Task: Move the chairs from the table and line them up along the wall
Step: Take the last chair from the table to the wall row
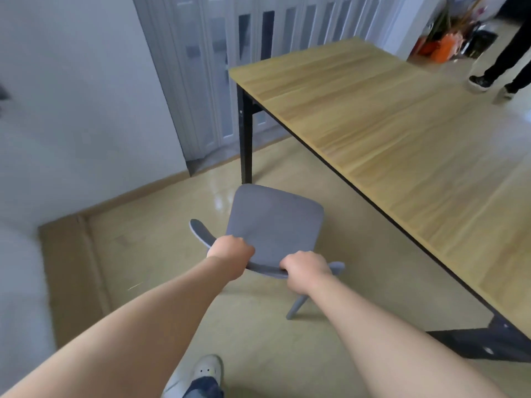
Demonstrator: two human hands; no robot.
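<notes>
A grey chair [275, 219] stands on the floor in front of me, to the left of the long wooden table [388, 119]. Its seat faces away from me and one grey leg shows below at the right. My left hand [230, 251] grips the top of the curved backrest near its left end. My right hand [306, 268] grips the same backrest further right. The white wall [80, 110] with its wooden skirting runs along the left, a short way beyond the chair.
The table's black leg [245, 133] stands just beyond the chair. A grey folding door [230, 67] closes the far side. Another person's legs [505, 64] are at the top right, near orange bags [442, 47]. My shoe [205, 372] is at the bottom.
</notes>
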